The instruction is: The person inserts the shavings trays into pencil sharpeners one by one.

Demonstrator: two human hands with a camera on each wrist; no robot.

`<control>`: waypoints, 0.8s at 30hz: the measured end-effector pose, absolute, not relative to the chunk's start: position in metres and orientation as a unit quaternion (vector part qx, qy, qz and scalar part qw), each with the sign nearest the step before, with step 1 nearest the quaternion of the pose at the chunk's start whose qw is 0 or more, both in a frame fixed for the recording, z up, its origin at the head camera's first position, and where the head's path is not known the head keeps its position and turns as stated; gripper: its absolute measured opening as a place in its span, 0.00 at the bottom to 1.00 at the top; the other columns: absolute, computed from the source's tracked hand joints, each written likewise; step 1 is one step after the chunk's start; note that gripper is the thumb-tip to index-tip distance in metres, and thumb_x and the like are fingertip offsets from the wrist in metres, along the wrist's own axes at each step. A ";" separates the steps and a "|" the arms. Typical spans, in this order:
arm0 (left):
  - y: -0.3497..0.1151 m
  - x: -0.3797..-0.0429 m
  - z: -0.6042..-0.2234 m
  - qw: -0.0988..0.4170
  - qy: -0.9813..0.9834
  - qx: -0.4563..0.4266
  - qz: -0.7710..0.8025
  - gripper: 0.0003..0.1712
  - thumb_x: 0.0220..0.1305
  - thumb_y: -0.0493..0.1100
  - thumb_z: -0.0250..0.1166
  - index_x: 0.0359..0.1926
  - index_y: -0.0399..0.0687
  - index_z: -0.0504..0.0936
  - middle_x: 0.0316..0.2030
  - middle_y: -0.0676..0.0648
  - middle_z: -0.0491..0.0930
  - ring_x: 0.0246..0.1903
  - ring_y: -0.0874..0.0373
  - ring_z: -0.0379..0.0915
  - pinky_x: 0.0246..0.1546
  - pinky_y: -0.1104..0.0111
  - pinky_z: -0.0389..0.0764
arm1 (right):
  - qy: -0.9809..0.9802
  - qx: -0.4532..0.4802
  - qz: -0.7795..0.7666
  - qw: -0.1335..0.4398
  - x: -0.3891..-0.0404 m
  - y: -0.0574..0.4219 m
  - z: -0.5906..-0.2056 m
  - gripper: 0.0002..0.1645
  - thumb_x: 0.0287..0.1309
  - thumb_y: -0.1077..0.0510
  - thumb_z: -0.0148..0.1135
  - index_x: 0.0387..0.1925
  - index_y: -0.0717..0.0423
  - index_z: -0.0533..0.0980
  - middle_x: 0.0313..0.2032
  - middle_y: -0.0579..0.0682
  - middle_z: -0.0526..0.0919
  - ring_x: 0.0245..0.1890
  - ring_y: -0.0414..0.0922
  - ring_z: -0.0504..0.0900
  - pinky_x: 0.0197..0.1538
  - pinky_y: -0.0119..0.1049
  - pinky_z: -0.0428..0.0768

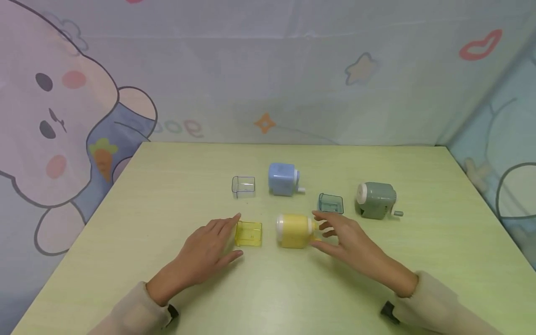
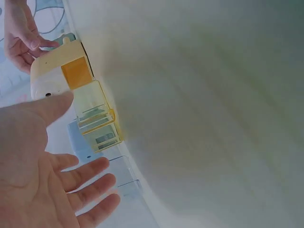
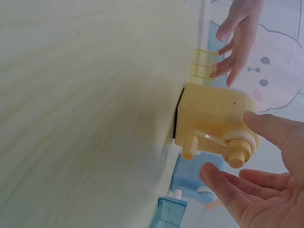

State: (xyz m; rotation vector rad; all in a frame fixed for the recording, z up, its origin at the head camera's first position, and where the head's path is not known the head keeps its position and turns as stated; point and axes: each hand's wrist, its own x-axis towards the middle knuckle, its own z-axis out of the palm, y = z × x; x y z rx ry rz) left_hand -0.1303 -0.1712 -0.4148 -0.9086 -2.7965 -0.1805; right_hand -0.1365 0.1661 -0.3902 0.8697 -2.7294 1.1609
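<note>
A yellow crank pencil sharpener [image 1: 295, 231] lies in front of me, its white face to the left and its crank to the right. My right hand [image 1: 344, 238] is just right of it, fingers spread around the crank end, and in the right wrist view the crank handle [image 3: 190, 146] shows in front of the fingers. Left of the sharpener sits its clear yellow shavings drawer [image 1: 250, 234]. My left hand [image 1: 206, 251] is beside the drawer with fingers and thumb apart, holding nothing. The left wrist view shows an orange-yellow opening [image 2: 77, 72] in the sharpener's body.
Behind stand a blue crank sharpener [image 1: 283, 179] and a clear drawer [image 1: 244, 185] to its left. Further right, a grey-green sharpener [image 1: 378, 200] stands beside a teal clear drawer [image 1: 331, 204]. A printed cloth [image 1: 293, 74] hangs behind the table's far edge.
</note>
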 end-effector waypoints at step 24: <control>-0.171 -0.141 -0.414 0.103 -0.947 -0.304 -0.019 0.30 0.62 0.57 0.58 0.61 0.48 0.67 0.48 0.52 0.74 0.51 0.56 0.62 0.46 0.60 0.69 | -0.865 0.313 0.390 0.041 -0.148 0.150 -0.393 0.28 0.51 0.53 0.66 0.52 0.59 0.70 0.40 0.45 0.76 0.36 0.37 0.77 0.38 0.35 0.78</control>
